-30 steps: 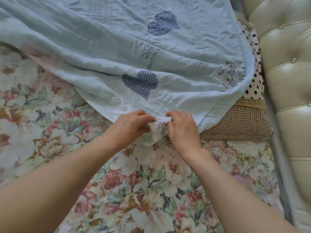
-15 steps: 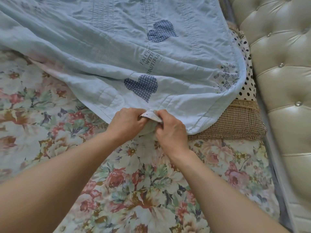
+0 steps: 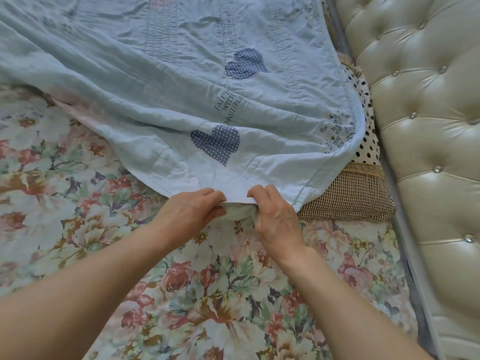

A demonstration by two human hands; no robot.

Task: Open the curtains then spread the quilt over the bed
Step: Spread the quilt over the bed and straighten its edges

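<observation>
Closest to me, my two bare forearms reach forward over the flowered sheet [image 3: 220,294] that covers the bed. My left hand [image 3: 191,213] is closed on the near edge of the quilt [image 3: 155,105], fingers curled over the top of the hem and thumb tucked beneath it. My right hand [image 3: 276,216] sits just beside the left one, with only a short stretch of hem between them, and it is closed on the same edge the same way, fingers on top and the cloth pinched underneath.

The quilt is pale blue and lies rumpled across the far part of the bed, its near edge running from my hands away to the left, so the flowered sheet shows bare on my side of it. Beyond my hands the quilt carries a dotted blue heart [image 3: 217,144], then a few lines of printed words, then a second heart [image 3: 245,63] farther off.

To the right of the quilt's corner a brown checked pillow [image 3: 350,198] pokes out from under it, and a white pillow with black dots [image 3: 367,141] lies just past that one. Right of both pillows stands the cream tufted headboard [image 3: 420,126], studded with buttons.
</observation>
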